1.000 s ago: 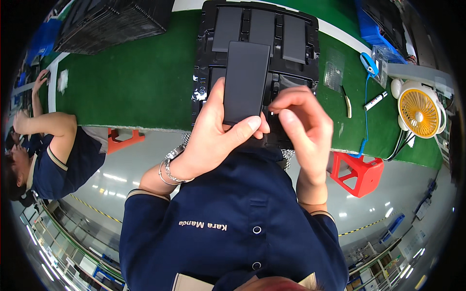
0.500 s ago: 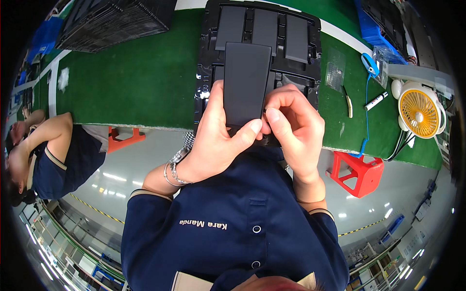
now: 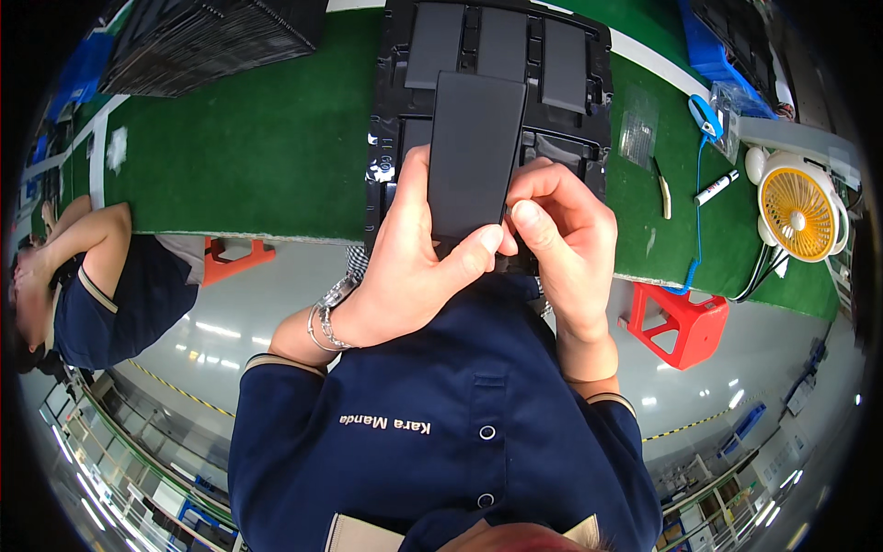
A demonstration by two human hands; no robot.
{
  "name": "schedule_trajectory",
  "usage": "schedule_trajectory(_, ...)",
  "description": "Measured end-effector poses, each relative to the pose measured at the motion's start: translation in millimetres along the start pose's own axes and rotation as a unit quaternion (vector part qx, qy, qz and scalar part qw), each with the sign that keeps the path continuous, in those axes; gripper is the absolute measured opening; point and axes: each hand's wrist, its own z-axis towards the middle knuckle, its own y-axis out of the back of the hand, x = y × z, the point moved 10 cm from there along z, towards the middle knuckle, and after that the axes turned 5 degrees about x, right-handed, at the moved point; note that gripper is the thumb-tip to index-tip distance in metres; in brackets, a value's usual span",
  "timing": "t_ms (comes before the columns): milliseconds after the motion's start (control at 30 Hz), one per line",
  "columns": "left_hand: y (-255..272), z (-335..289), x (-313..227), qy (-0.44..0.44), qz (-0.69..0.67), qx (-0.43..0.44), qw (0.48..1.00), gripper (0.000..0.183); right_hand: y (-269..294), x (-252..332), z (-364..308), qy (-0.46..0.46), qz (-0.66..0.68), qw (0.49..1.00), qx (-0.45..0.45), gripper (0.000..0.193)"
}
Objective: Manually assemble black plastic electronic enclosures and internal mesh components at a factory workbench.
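Observation:
A flat, dark grey-black rectangular panel (image 3: 476, 152) stands out over the tray, gripped near its lower end by my left hand (image 3: 409, 244). The left thumb lies across the panel's bottom edge, and the fingers go behind its left side. My right hand (image 3: 566, 235) is closed in a pinch, thumb against forefinger, right at the panel's lower right edge. What the pinch holds, if anything, is too small to make out. Beneath sits a black moulded tray (image 3: 596, 138) with several similar panels (image 3: 563, 64) lying in its upper pockets.
A green-topped table (image 3: 248, 156) carries a stack of black trays (image 3: 212, 46) at left. To the right lie a clear plastic sheet (image 3: 638, 133), a white marker pen (image 3: 716, 188), a blue coiled-cord strap (image 3: 706, 118) and a yellow-white fan (image 3: 798, 212). A co-worker (image 3: 120, 285) sits at left.
The panel's top end has leaned a little to the right and upward. Both hands keep nearly the same hold. The co-worker's arm has shifted slightly.

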Motion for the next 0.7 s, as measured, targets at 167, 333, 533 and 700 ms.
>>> schedule_trajectory(167, -1, 2, 0, 0.013, 0.006, 0.013, 1.0, 0.06, 1, 6, 0, 0.007, -0.042, 0.999, -0.011, 0.01)
schedule_trajectory(333, -2, 3, 0, 0.001, 0.011, 0.02, 1.0, 0.06, 2, 8, -1, 0.022, -0.071, 0.997, -0.019, 0.01)
schedule_trajectory(533, -2, 3, -4, 0.008, -0.01, -0.002, 1.0, 0.049, 4, 11, -2, 0.045, -0.119, 0.991, -0.034, 0.008)
schedule_trajectory(700, -8, 4, 5, 0.061, -0.061, 0.024, 0.996, 0.047, 16, 17, 4, 0.067, -0.064, 0.993, -0.071, 0.014)
